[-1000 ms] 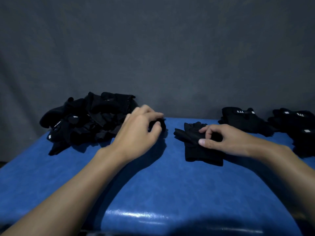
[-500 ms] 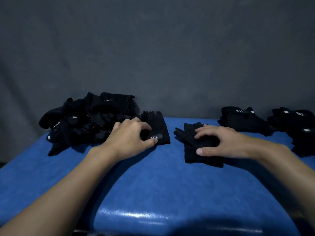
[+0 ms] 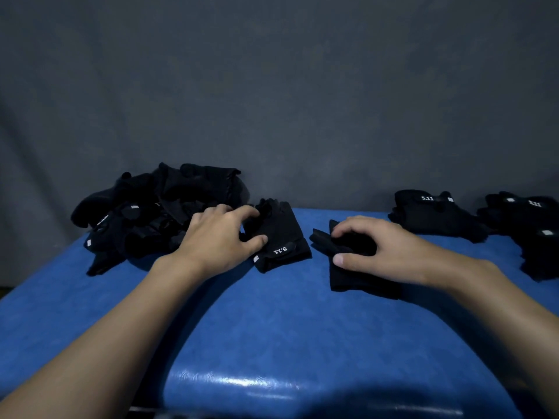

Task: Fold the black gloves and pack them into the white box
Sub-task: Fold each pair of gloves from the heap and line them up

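The left glove (image 3: 279,237) lies flat on the blue surface (image 3: 272,328), directly under and just to the right of the left hand (image 3: 220,240). Its long axis runs away from the person: the cuff with the white lettering is at the near end, the short fingers at the far end. The left hand holds it along its left edge with curved fingers, the thumb tip down near the cuff and the forefinger up at the finger end.

The right glove (image 3: 360,279) lies just beside it, a narrow strip of surface between the two. It sits mostly beneath the right hand (image 3: 384,252), and its axis is slanted, with the fingers pointing away and toward the left hand and the cuff nearer the person. The right hand is clawed over it, fingertips bunching the cloth and the thumb against its near-left side.

Each glove is therefore already under its own hand. Judging from this, the next move turns on bringing one onto the other, so the slanted glove needs turning to match the straight one.

Beyond the left hand, on its outer side, is a loose pile of gloves (image 3: 151,216). Well off past the right hand are folded stacks (image 3: 435,216) near the surface's far edge. The white box is not in view.
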Tool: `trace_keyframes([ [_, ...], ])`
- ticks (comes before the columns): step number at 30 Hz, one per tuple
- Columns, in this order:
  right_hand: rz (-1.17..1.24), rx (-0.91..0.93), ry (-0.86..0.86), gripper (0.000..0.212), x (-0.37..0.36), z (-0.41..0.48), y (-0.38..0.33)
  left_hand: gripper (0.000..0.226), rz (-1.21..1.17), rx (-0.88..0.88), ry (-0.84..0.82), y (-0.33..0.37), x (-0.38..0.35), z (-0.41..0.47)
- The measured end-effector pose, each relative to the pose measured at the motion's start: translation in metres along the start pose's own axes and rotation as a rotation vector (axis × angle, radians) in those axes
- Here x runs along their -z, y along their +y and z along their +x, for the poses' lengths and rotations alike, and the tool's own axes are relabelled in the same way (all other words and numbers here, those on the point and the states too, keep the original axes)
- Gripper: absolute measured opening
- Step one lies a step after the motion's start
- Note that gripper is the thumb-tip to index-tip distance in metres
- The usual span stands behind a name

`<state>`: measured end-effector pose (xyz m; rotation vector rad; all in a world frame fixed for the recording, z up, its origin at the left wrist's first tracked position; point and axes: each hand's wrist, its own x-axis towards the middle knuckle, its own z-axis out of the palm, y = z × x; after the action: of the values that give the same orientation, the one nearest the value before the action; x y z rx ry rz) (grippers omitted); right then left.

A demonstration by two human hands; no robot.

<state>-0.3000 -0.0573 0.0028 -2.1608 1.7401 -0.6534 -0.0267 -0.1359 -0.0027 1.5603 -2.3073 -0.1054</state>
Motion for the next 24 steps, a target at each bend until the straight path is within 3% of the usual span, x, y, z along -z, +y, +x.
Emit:
trace_keyframes([
  [4, -0.014, 0.017, -0.004, 0.039, -0.005, 0.001, -0.012, 0.057, 0.033, -0.035, -0.01, 0.003, -0.002, -0.001],
  [12, 0.008, 0.011, 0.025, 0.037, -0.007, 0.002, -0.015, 0.072, -0.153, -0.187, 0.112, 0.009, 0.005, -0.003],
  [16, 0.161, 0.04, 0.095, 0.054, -0.007, 0.003, -0.016, 0.065, -0.374, -0.331, 0.277, 0.019, 0.016, -0.009],
  [24, 0.452, 0.126, 0.185, 0.026, 0.005, 0.001, -0.035, 0.057, -0.619, -0.483, 0.388, 0.042, 0.032, -0.021],
])
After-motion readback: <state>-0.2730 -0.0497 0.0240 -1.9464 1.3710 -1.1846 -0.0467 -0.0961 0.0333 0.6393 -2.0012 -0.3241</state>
